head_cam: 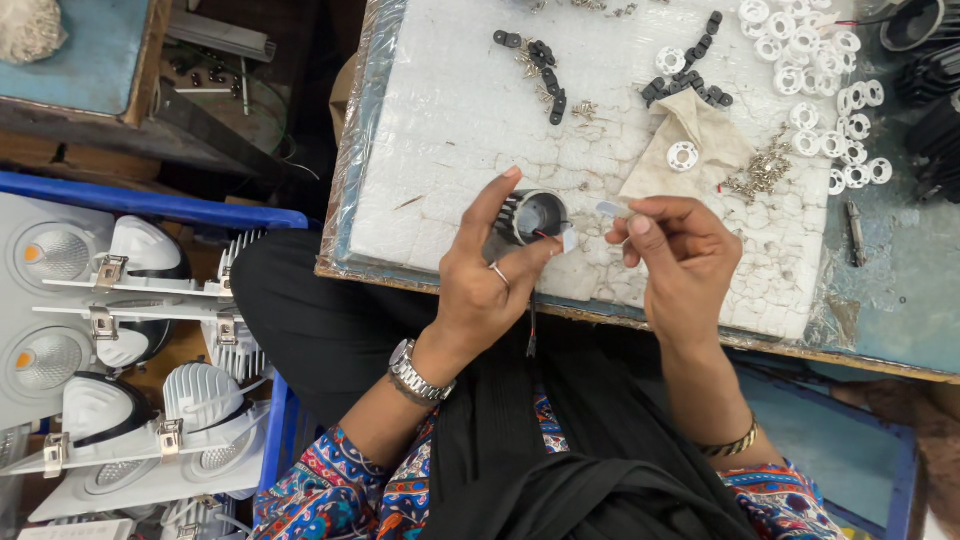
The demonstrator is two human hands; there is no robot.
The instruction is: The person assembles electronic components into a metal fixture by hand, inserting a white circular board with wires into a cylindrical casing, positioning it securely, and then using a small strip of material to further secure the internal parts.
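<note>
My left hand [487, 275] grips a small black finned lamp housing [530, 216] over the near edge of the white foam work mat [450, 130]. Red and black wires hang from the housing below my palm. My right hand [675, 255] pinches a small pale flat piece [610, 209] between thumb and fingers, just right of the housing's open mouth. A ring is on my left hand, a metal watch on that wrist, and a bangle on the right wrist.
Black clips [535, 55], white plastic rings [825, 90], a cloth [700, 135] and a pile of small screws [762, 172] lie on the mat's far side. A blue crate [160, 205] of white lamp fixtures [110, 330] stands at my left.
</note>
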